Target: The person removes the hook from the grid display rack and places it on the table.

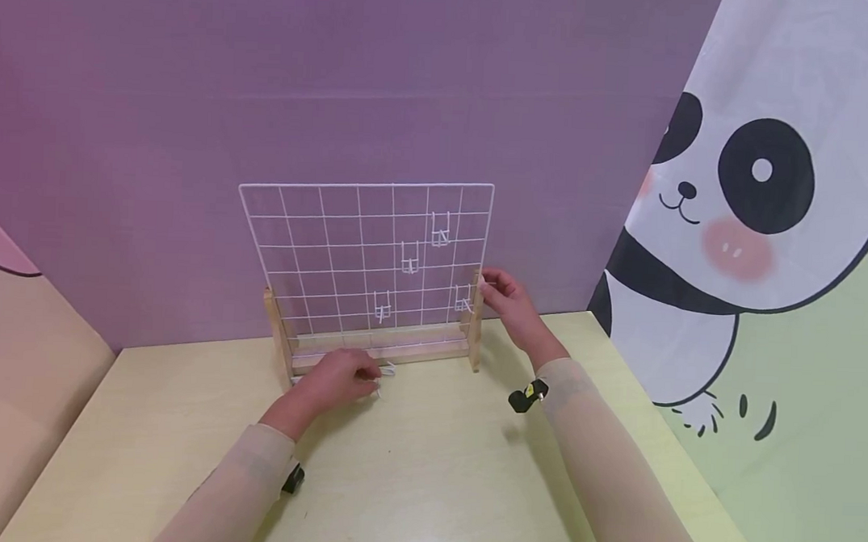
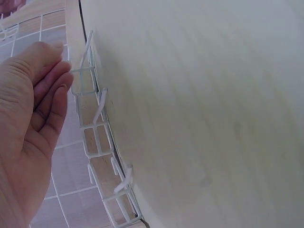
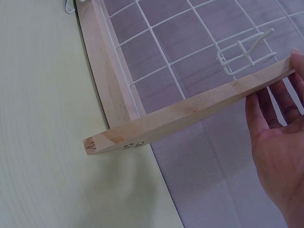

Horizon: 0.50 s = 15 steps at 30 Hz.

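On a pale wood-grain table [image 1: 425,481], towards its back edge where a purple backdrop [image 1: 325,96] rises, one white wire grid panel [image 1: 361,243] stands between two light-wood posts, a left post [image 1: 278,333] and a right post [image 3: 190,107], with two light-wood crosspieces below: a front rail [image 1: 423,354] and a rear rail [image 1: 402,332]. Seven white wire hooks are visible: four hang on the grid, three of these stepping down leftward from the upper right [image 1: 440,237] and one low beside the right post [image 1: 463,305]; the other three [image 2: 98,126] line up along the front rail, though whether they lean on it or only lie beside it I cannot tell. Two screw heads [image 3: 128,146] show near the right post's foot. Of the two hands, the right hand [image 1: 516,307] pinches the right post high up, thumb on one side and fingers on the other; the left hand [image 1: 335,377] is at the front rail, fingers loosely bent, thumb apart from the forefinger, tips just beside the farthest hook of the row, contact uncertain. A strip of tabletop separates the right post from the table's right edge, a wider one lies left of the left post, and the broadest stretch runs from the front rail towards the person, crossed by two beige sleeves [image 1: 607,473].
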Motion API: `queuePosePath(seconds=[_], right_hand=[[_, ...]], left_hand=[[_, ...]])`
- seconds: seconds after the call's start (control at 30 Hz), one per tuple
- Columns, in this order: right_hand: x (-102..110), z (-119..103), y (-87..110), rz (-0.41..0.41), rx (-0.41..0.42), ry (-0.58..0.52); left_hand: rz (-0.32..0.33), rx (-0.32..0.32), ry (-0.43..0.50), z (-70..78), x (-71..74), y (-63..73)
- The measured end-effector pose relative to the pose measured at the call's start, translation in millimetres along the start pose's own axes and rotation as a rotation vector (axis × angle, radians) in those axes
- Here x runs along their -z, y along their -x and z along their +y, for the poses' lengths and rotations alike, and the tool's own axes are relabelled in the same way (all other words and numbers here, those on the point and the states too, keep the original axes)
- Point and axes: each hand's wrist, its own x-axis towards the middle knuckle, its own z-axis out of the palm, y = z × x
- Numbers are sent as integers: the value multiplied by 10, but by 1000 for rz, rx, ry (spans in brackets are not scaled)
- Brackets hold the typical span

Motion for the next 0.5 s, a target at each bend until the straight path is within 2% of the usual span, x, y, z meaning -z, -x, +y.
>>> queuePosePath(seconds=[0.13,0.23,0.5], right_hand=[[1,6,-5,3,5,-2],[-2,7,-6,5,8,-13],[-8,-12,17,14,2,-8]], left_hand=[[52,-5,35,-11,5,-11],[115,-9,73,-11,16,-24],[366,22,141,92,93,-35]])
